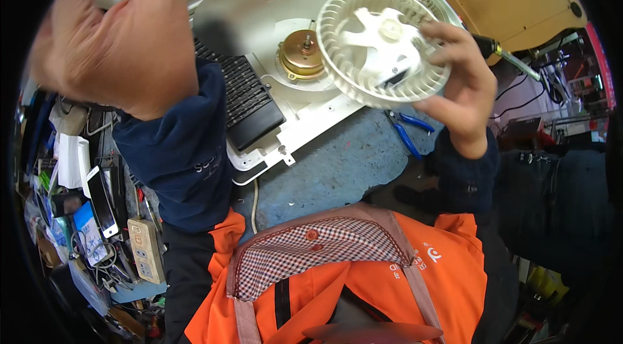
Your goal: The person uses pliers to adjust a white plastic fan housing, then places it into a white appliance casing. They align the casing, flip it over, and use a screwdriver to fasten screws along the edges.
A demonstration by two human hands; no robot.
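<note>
My right hand [462, 78] grips a white plastic blower wheel [350, 74] by its right rim, thumb below and fingers over the edge. The wheel is tilted, showing its hub and ring of thin blades. Just left of it, a brass-coloured motor [301, 55] with an upright shaft sits in the white appliance housing [305, 130]. Raised close to the camera at upper left, my left hand [117, 52] is large and blurred. Its fingertips run out of the picture, so whether it holds anything is hidden.
A black slatted part [243, 100] lies along the housing's left side. Blue-handled pliers [409, 130] rest on the blue work surface [324, 178]. A power strip [145, 250], a phone [102, 201] and tangled cables crowd the left. A tan panel [513, 3] stands at upper right.
</note>
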